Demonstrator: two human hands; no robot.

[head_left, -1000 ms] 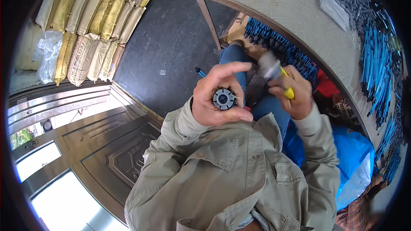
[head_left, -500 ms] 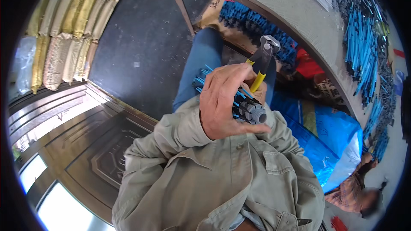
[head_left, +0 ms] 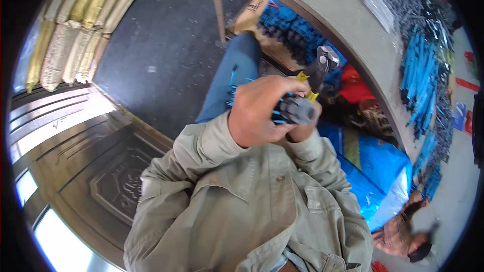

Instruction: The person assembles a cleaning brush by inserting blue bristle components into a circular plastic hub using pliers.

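Observation:
In front of my chest, my left hand [head_left: 258, 108] is wrapped round a grey ribbed plastic fitting [head_left: 298, 110] with thin blue sticks round it. The fitting's round end faces up and to the right; more blue stick ends poke out on the hand's other side. My right hand [head_left: 306, 127] is behind and below the fitting, its fingers largely hidden. It grips end-cutting pliers [head_left: 322, 65] by their yellow handles, with the metal jaws pointing up and away from me. One small blue stick with a dark tip [head_left: 234, 72] shows against my left thigh.
To the right, a grey table [head_left: 348, 7] carries piles of blue sticks [head_left: 419, 73] and grey parts. Beneath it are a box of blue and black pieces [head_left: 292, 30] and red material [head_left: 357, 88]. A blue bag [head_left: 380, 171] sits beside me; another person [head_left: 398, 234] is at lower right.
My left hand's fingers and thumb have closed further round the fitting. The pliers have shifted slightly right and down. A small blue stick now shows by my left thigh.

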